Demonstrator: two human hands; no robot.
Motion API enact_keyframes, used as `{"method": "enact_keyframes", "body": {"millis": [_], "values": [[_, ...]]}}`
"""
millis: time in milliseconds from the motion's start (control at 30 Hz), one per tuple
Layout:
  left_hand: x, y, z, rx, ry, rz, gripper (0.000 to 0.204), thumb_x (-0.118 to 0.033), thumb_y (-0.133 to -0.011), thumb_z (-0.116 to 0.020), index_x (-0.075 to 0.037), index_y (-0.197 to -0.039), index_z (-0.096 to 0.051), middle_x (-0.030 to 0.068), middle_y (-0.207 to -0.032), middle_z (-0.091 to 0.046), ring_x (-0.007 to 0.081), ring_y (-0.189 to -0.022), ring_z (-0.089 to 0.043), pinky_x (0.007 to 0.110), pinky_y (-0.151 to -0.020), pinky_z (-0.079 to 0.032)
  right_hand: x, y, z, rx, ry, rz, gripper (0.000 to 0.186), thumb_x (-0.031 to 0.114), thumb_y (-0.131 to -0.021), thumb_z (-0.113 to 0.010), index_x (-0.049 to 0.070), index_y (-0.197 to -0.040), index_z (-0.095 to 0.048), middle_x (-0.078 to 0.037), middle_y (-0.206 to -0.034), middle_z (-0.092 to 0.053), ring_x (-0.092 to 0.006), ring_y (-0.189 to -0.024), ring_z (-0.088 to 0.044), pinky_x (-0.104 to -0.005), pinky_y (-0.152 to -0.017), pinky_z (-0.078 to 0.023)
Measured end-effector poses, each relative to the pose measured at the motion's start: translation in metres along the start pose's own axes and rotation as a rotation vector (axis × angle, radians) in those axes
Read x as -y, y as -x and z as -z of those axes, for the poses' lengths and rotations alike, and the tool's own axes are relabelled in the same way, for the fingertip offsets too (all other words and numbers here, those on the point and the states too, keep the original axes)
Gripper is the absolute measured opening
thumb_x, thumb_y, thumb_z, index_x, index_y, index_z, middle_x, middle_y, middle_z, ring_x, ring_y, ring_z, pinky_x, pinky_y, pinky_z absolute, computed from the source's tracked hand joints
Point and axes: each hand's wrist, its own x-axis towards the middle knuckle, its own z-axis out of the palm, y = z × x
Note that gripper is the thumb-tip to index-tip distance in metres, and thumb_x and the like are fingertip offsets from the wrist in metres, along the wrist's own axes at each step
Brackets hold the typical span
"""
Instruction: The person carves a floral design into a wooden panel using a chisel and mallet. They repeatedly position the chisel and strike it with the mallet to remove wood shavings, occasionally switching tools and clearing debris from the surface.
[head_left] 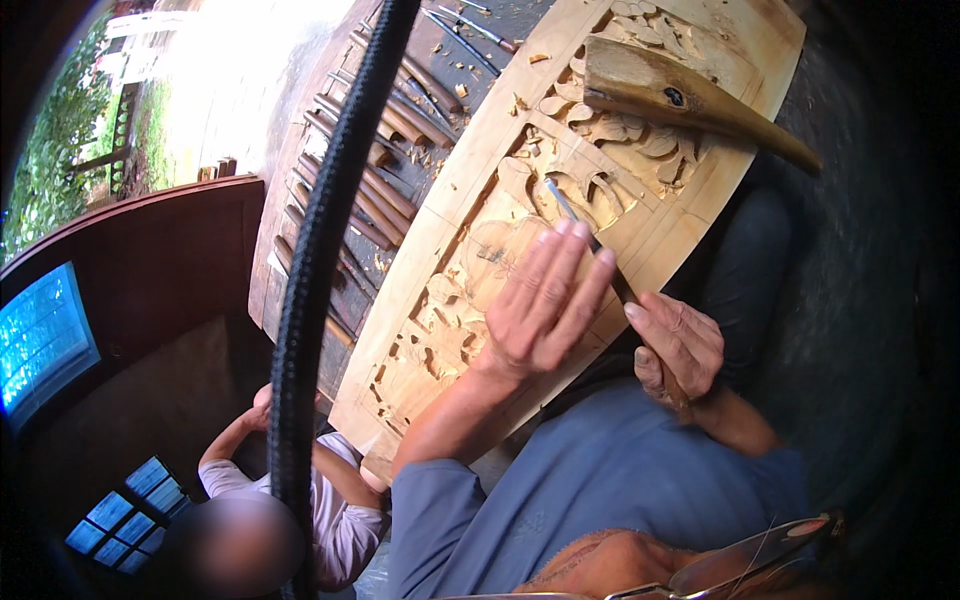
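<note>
A long pale wooden panel [430,250] with carved leaf and scroll relief lies diagonally before me. My right hand [678,345] grips the handle of a chisel [619,276] whose steel tip rests in the carving. My left hand [545,295] lies over the panel with straightened fingers, their tips against or just beside the chisel shaft; exact contact is unclear. A club-shaped wooden mallet [700,110] lies across the panel's upper right part. Pale shavings are scattered about the carved recesses.
Rows of wooden-handled chisels [390,195] lie on a dark bench [275,270] left of the panel. A black braided cable [330,220] crosses my view. Another person [335,520] in a pale shirt is at lower left. A dark wooden partition [180,240] stands at left.
</note>
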Motion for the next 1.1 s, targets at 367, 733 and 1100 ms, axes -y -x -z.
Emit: {"method": "enact_keyframes", "body": {"millis": [367, 733, 1100], "values": [[-0.005, 0.01, 0.007, 0.117, 0.029, 0.093, 0.032, -0.007, -0.092, -0.068, 0.002, -0.122, -0.076, 0.0221, -0.12, -0.076, 0.0347, -0.109, -0.077, 0.045, -0.098, -0.063, 0.01, -0.007, 0.008, 0.103, 0.033, -0.02, 0.028, 0.009, -0.1, -0.062, -0.008, -0.118, -0.073, -0.023, -0.1, -0.075, -0.0399, -0.086, -0.077, -0.0464, -0.08, -0.066], [-0.002, 0.01, 0.003, 0.096, 0.06, 0.136, 0.035, -0.004, -0.09, -0.068, 0.005, -0.123, -0.075, 0.0256, -0.123, -0.074, 0.0385, -0.114, -0.076, 0.045, -0.099, -0.063, 0.006, -0.012, -0.001, 0.092, 0.077, 0.0, 0.028, 0.011, -0.1, -0.065, -0.005, -0.121, -0.074, -0.022, -0.105, -0.076, -0.0354, -0.086, -0.077, -0.0425, -0.075, -0.064], [0.001, 0.002, 0.0, -0.008, 0.084, 0.112, 0.039, -0.003, -0.09, -0.068, 0.005, -0.128, -0.072, 0.0278, -0.132, -0.071, 0.0398, -0.122, -0.072, 0.047, -0.104, -0.061, 0.009, -0.013, -0.005, 0.113, 0.095, -0.021, 0.039, 0.026, -0.108, -0.065, -0.009, -0.124, -0.071, -0.026, -0.111, -0.076, -0.0391, -0.087, -0.077, -0.0444, -0.075, -0.063]]}}
